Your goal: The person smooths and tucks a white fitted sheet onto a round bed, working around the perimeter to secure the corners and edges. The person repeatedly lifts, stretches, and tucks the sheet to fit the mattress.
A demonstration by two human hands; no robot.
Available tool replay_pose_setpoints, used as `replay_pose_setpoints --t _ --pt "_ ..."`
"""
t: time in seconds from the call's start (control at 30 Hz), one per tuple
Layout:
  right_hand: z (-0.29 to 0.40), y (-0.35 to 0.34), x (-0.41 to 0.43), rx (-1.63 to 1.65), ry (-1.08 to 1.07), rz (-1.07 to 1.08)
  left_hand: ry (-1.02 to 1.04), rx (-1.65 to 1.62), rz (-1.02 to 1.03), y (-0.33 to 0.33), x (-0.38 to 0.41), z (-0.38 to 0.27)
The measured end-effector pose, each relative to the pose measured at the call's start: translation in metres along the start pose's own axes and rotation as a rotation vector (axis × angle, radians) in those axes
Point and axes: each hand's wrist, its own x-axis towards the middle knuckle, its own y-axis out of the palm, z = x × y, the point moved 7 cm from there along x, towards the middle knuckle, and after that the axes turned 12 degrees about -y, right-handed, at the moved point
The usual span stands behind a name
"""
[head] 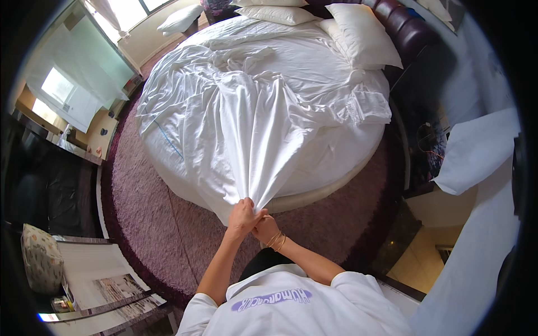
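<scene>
A white sheet point(256, 117) lies rumpled over a round bed, with part of its cloth gathered into tight folds that run towards me. My left hand point(243, 218) grips the bunched end just past the bed's near edge. Right beside it, touching it, my right hand point(265, 227) is also closed on the sheet, its fingers partly hidden. On the right of the bed the cream side of the mattress point(332, 189) shows below the cloth. A blue line point(169, 140) crosses the white fabric at the left.
White pillows point(365, 38) lie at the bed's far side against a dark padded headboard point(414, 35). Another pillow point(178, 19) rests apart near the window. Round the bed spreads a purple shag rug point(143, 201). A low table point(101, 264) stands at lower left. White sheeting point(475, 147) hangs at right.
</scene>
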Motion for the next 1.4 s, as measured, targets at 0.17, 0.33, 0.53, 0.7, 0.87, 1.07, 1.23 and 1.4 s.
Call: replay_pose_setpoints --t 0.17,0.33,0.53,0.7,0.87,1.07,1.23,1.4 --pt "0.007 -0.003 -0.005 -0.062 -0.034 0.052 -0.023 0.145 0.17 0.031 0.011 0.013" --pt "-0.01 0.011 -0.015 0.128 0.174 0.057 0.137 -0.125 0.098 0.007 0.0 0.004" --pt "-0.087 0.022 -0.033 0.898 0.698 -0.447 0.3 -0.328 0.121 -0.057 -0.037 0.003" --pt "-0.113 0.006 -0.001 1.544 1.159 -0.987 0.36 -0.324 0.318 -0.077 -0.072 0.015" --pt "-0.141 0.0 -0.016 1.421 1.252 -1.169 0.016 -0.535 0.56 -0.085 -0.083 0.074" --pt "-0.118 -0.025 -0.029 0.639 1.072 -0.993 -0.152 -0.084 0.301 -0.064 -0.058 0.132" --pt "-0.038 -0.025 0.008 0.705 0.918 -0.675 0.261 -0.108 -0.041 -0.036 -0.047 0.04" --pt "-0.016 -0.024 0.004 0.534 0.802 -0.537 0.272 -0.124 -0.283 -0.021 -0.033 -0.001"
